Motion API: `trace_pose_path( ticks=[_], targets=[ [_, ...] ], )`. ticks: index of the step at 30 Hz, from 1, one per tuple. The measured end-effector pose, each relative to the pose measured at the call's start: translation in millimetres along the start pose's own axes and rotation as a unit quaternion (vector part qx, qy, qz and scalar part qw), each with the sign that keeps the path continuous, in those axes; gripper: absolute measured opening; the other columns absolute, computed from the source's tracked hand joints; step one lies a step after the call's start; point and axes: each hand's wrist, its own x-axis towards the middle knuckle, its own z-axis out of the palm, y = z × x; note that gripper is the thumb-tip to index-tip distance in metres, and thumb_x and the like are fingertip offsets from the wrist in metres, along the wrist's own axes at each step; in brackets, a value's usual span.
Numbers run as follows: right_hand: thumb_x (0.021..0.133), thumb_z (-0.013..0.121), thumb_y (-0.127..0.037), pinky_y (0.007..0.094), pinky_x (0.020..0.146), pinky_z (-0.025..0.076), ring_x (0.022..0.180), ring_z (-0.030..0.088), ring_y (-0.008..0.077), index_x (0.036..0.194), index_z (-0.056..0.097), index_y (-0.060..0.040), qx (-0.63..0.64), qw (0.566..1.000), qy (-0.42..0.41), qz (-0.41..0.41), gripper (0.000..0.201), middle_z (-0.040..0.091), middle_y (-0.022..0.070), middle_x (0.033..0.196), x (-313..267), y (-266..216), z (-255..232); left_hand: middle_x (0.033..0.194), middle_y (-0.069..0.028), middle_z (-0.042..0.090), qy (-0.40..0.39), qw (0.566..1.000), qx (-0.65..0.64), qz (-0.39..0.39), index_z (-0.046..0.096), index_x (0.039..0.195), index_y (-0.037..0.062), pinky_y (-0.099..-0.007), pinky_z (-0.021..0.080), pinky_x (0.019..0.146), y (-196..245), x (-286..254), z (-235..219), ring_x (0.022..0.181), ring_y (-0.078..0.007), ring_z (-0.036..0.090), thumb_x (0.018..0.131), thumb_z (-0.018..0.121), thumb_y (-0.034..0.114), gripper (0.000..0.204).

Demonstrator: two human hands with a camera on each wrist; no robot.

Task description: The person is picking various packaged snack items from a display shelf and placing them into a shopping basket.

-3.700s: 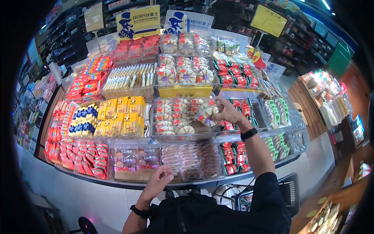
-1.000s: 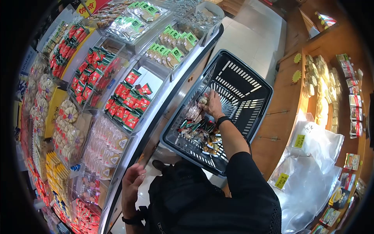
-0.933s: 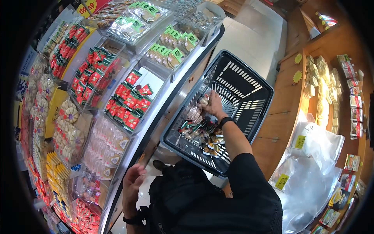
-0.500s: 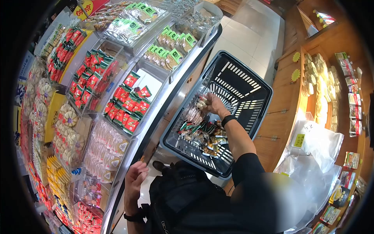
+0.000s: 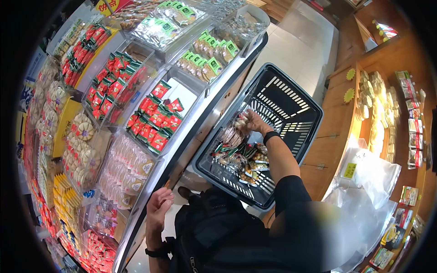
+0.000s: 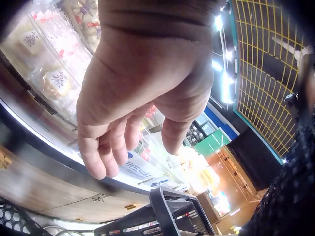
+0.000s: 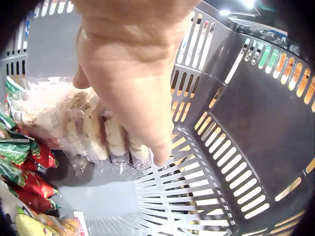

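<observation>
Fingers of the right hand [image 5: 255, 123] pinch across a grouped row of pale, round pastries in clear crinkly film [image 7: 88, 130], the thumb at one end; most fingertips are hidden. Beside it all stands a tiered display with a white edge [image 5: 227, 77], where the left hand [image 5: 159, 204] hangs near the rim, loosely curled, holding nothing. Next in size is the black, slotted plastic basket [image 7: 270, 123], and the pastries are inside it, near one wall. Smaller red-and-green foil packets [image 7: 34, 184] lie close by. Slick film could let the outer pastries slide free and topple if the pinch loosens unevenly; squeezing too hard, or pushing them against their neighbours, could crack them.
</observation>
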Motion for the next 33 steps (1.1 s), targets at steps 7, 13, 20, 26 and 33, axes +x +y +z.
trace_pose_path(
  ticks=[7, 13, 20, 26, 33],
  targets=[
    [0.06, 0.088, -0.017, 0.0265, 0.096, 0.044, 0.122, 0.049, 0.0215, 0.144, 0.017, 0.0089, 0.152, 0.987, 0.029, 0.046, 0.113, 0.047, 0.0187, 0.135, 23.3, 30.7, -15.2, 0.121, -0.0161, 0.057, 0.018, 1.0, 0.015, 0.0, 0.048, 0.13, 0.0002, -0.0372, 0.047, 0.094, -8.3, -7.0, -8.7, 0.108, -0.0244, 0.058, 0.088, 0.058, 0.004, 0.044],
    [0.063, 0.088, -0.02, 0.0258, 0.095, 0.045, 0.123, 0.05, 0.0224, 0.145, 0.02, 0.0082, -0.043, 0.998, 0.035, 0.013, 0.11, 0.048, 0.0188, 0.135, 5.6, -2.7, -15.7, 0.123, -0.0168, 0.056, 0.015, 1.0, -0.008, 0.004, 0.048, 0.13, 0.001, -0.0365, 0.045, 0.096, -9.8, -8.4, -11.1, 0.109, -0.0234, 0.057, 0.085, 0.06, 0.005, 0.047],
    [0.063, 0.089, -0.024, 0.03, 0.098, 0.044, 0.123, 0.049, 0.0252, 0.142, 0.031, 0.0075, -0.064, 0.995, 0.069, 0.039, 0.102, 0.048, 0.0198, 0.137, -3.4, -14.2, -13.7, 0.123, -0.0157, 0.055, 0.01, 1.0, -0.005, 0.006, 0.046, 0.131, 0.0008, -0.0354, 0.046, 0.096, -15.5, -11.3, -15.4, 0.109, -0.0241, 0.057, 0.089, 0.057, 0.005, 0.044],
    [0.062, 0.088, -0.031, 0.0346, 0.103, 0.04, 0.123, 0.05, 0.0296, 0.138, 0.036, 0.0086, -0.126, 0.982, 0.142, -0.011, 0.1, 0.053, 0.0225, 0.131, -34.7, -58.6, -15.3, 0.123, -0.0167, 0.054, 0.022, 1.0, -0.001, -0.007, 0.045, 0.13, -0.0016, -0.0344, 0.046, 0.096, -17.4, -15.1, -15.0, 0.11, -0.0239, 0.057, 0.089, 0.058, 0.008, 0.045],
    [0.074, 0.076, -0.034, 0.038, 0.091, 0.047, 0.104, 0.06, 0.0307, 0.125, 0.052, 0.0021, -0.254, 0.921, 0.289, -0.061, 0.066, 0.062, 0.0199, 0.113, -41.4, -83.8, -20.0, 0.118, -0.0134, 0.058, 0.021, 1.0, -0.011, 0.017, 0.05, 0.126, -0.0006, -0.0329, 0.047, 0.093, -29.9, -25.4, -17.7, 0.107, -0.0215, 0.059, 0.087, 0.063, 0.01, 0.042]
  ],
)
